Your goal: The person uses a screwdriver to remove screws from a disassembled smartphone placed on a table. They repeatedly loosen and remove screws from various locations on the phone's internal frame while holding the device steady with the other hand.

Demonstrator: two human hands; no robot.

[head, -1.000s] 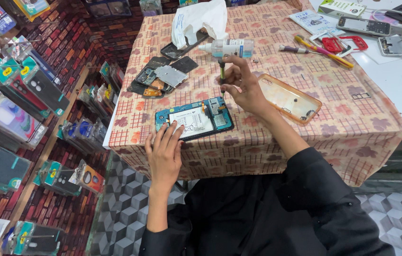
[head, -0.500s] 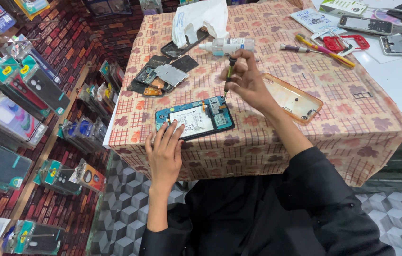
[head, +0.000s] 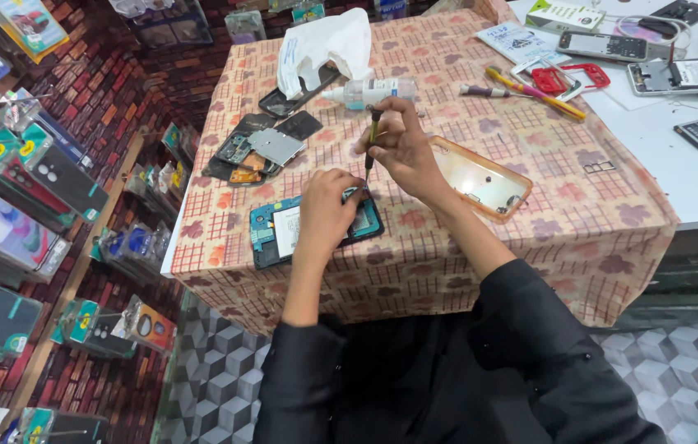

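The opened blue-framed phone body (head: 316, 226) lies flat near the front edge of the checked pink cloth-covered table (head: 530, 247). The left hand (head: 328, 210) presses on it with fingers spread, apparently to steady it. The right hand (head: 402, 148), fingers pinched shut, holds one slim dark screwdriver (head: 372, 144) upright (tip at the phone's upper edge). One orange-rimmed clear case (head: 480, 177) lies just beside.

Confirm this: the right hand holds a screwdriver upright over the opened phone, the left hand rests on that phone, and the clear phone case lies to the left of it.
One detail is wrong. In the head view, the clear phone case lies to the right of the opened phone, not the left. The rest stands: the right hand holds the screwdriver upright over it, and the left hand rests on it.
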